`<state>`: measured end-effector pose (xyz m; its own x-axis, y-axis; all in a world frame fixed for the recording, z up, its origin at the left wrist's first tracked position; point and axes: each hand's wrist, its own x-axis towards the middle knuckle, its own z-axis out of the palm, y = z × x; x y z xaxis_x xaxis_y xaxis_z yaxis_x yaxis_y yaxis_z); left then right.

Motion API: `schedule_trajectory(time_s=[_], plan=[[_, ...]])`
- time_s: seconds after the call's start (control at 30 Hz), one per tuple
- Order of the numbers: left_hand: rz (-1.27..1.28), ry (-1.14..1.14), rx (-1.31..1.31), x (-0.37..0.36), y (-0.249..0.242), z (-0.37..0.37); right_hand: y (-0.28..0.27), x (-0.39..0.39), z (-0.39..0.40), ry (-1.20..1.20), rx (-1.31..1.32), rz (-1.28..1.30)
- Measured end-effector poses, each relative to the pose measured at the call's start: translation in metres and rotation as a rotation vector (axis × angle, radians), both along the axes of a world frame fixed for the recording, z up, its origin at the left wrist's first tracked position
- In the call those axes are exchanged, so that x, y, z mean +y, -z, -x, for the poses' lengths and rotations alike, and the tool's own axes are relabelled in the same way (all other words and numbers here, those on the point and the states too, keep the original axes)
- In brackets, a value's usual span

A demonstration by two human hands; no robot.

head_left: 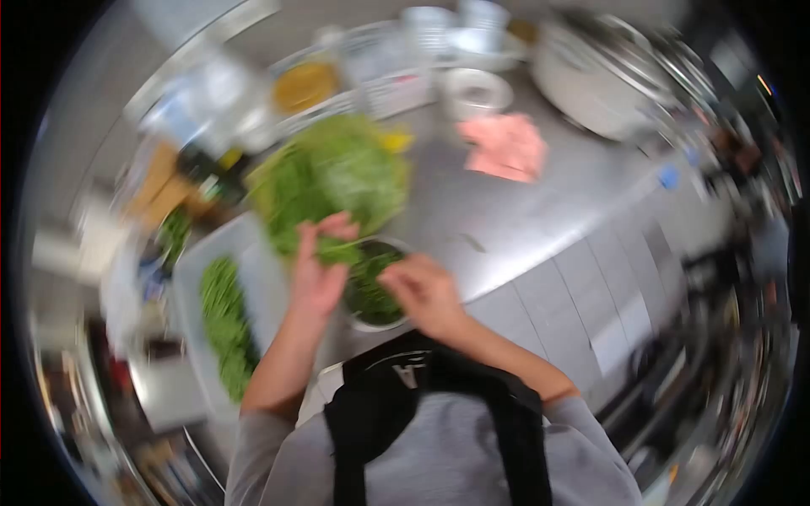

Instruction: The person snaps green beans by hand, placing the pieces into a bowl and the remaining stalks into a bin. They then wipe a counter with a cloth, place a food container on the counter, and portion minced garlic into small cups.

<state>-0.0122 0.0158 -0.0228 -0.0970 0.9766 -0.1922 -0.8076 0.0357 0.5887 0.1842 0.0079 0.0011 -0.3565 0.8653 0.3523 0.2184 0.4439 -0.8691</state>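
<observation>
My left hand (319,271) is closed on a green leafy sprig (341,252), which sticks out toward the right. Close beside it, my right hand (426,291) has its fingers pinched together over the right side of a round bowl (369,325). Whatever those fingers hold, if anything, is too blurred to make out. Green leaves (375,291) lie inside the bowl, partly covered by both hands. Just beyond the left hand sits a clear bag of leafy greens (337,173). A translucent tub (190,278) with a bunch of green herbs (226,325) stands to the left.
On the steel counter (439,211) lies a crumpled pink cloth (506,148). A large lidded pot (591,76) stands at the back right, near a white roll-like object (475,93). Baskets and stacked white containers (429,34) line the back. A cardboard box (160,185) is at left.
</observation>
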Motion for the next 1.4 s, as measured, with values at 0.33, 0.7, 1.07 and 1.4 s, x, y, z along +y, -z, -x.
schedule_trajectory(time_s=[0.33, 0.7, 1.07, 1.4], plan=[[0.027, -0.492, -0.363, -0.064, -0.017, 0.013, -0.004, -0.019, 0.060, -0.337, -0.082, -0.221], [-0.024, -0.511, -0.349, -0.068, -0.009, -0.004, 0.006, -0.011, 0.069, -0.301, -0.280, -0.388], [0.062, -0.467, -0.240, -0.035, -0.009, 0.006, 0.038, 0.025, 0.034, -0.332, -0.213, 0.369], [0.122, -0.419, -0.205, -0.024, 0.003, 0.000, 0.010, 0.021, 0.065, -0.326, -0.206, -0.530]])
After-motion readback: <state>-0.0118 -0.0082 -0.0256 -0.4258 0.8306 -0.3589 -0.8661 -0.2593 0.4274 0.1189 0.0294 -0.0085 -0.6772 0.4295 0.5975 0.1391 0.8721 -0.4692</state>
